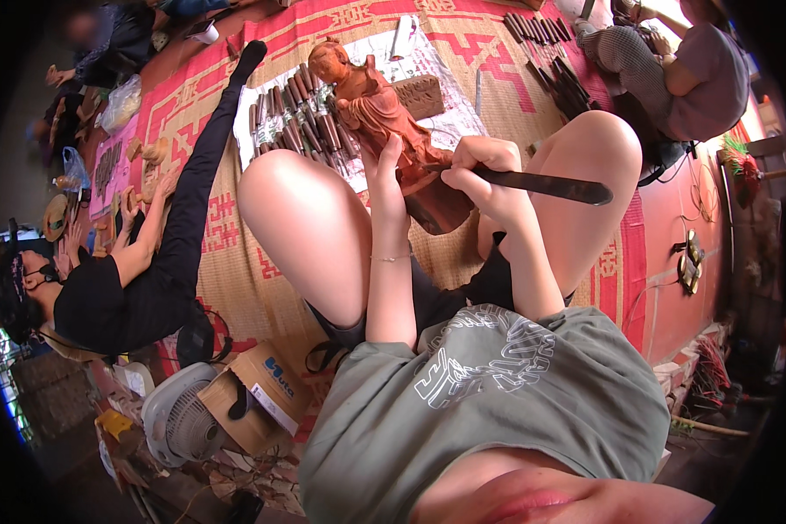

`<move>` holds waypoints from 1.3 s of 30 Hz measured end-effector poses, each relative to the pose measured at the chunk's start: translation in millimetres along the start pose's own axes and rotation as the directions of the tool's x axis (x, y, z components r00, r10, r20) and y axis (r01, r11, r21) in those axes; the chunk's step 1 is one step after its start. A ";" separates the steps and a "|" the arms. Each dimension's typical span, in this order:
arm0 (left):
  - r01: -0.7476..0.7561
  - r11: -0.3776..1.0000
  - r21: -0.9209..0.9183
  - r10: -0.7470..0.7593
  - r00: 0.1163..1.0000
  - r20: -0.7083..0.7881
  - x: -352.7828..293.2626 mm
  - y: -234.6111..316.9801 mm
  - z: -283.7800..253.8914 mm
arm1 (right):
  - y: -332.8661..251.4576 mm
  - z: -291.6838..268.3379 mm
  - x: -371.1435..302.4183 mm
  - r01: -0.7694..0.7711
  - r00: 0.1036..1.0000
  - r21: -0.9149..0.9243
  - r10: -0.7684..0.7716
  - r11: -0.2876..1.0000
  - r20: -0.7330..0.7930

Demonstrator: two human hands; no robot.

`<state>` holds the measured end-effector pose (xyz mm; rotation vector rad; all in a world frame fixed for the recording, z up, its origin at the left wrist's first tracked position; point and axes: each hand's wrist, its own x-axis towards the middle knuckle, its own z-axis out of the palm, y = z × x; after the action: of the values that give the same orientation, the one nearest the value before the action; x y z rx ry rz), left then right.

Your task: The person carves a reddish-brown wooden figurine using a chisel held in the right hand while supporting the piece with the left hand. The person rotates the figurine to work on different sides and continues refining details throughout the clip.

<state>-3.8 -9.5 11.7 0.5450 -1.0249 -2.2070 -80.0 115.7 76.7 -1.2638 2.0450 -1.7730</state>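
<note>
Between the raised knees, the reddish-brown carved wooden figure statue (380,122) sits tilted over the woven red-and-tan mat (489,70). Left hand (386,179) is wrapped around its lower body, fingers pressed on the wood. Right hand (485,175) is fisted tight on a dark long-handled carving chisel (541,185), tip at the base. Rows of dark-handled chisels (297,118) lie on white paper behind.

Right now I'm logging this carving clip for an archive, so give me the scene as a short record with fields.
Setting: person seated on a woven mat, knees raised
Left hand: grips the reddish wooden figurine at its middle, holding it tilted
Right hand: holds a dark chisel, its tip at the figurine's base
Nearby: a row of carving tools on a white sheet beyond the figurine
Others: a person in black to the left, another seated at the upper right
</note>
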 end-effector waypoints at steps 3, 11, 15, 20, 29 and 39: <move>0.016 0.999 -0.042 -0.015 0.999 0.046 0.3 -0.7 1.4 | 0.1 5.9 1.7 0.013 0.990 0.058 -0.004 0.998 -0.139; 0.018 1.000 0.017 -0.018 0.999 0.048 2.3 3.3 4.7 | 0.5 6.0 4.3 0.035 0.994 0.040 -0.030 0.999 -0.109; -0.034 0.997 0.063 0.033 0.999 0.023 -3.1 8.5 14.8 | -3.1 -4.2 0.9 -0.040 0.994 -0.122 0.052 0.992 0.096; -0.007 1.000 0.024 0.006 1.000 0.026 -7.2 15.8 21.0 | 5.0 6.2 -1.0 0.014 0.995 0.006 -0.013 1.000 -0.096; 0.046 0.997 0.062 -0.049 0.998 0.048 -0.6 8.4 10.2 | 3.9 4.6 -1.0 -0.022 0.996 -0.021 0.020 1.000 -0.086; -0.009 0.998 0.064 0.006 0.998 0.055 -3.3 10.2 14.0 | 6.6 4.1 -2.6 -0.040 0.996 -0.006 0.040 0.999 -0.074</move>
<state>-5.9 -4.9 28.5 0.5109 -1.1277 -2.1996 -79.1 114.0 68.7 -1.1678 2.1020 -1.8222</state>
